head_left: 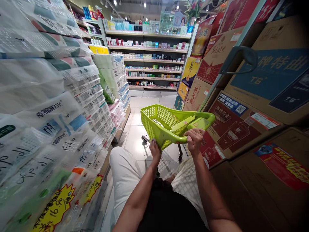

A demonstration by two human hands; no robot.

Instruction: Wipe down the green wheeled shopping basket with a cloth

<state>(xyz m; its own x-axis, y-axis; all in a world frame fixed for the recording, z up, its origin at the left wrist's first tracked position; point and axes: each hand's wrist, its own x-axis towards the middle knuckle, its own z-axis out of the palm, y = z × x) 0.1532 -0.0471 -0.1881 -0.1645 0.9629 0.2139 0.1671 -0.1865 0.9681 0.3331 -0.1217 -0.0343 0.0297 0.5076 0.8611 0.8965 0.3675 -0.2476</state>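
A lime-green shopping cart [166,124] with a perforated plastic basket stands in front of my knees, turned at an angle across the aisle. My right hand [195,139] is wrapped round its handle, close to the fold-down flap. Lower down, my left hand [155,149] has its fingers closed at the basket's near bottom corner; its exact hold is partly hidden. I see no goods in the visible part of the basket. Dark wheels [145,139] show below it on the floor.
Wrapped tissue packs [79,96] are piled high along the left. On the right, stacked liquor cartons [236,119] come close to the cart, with a dark hook-shaped handle [238,61] jutting out. Shelves of small boxed goods [149,58] cross the aisle's far end over a tiled floor [137,103].
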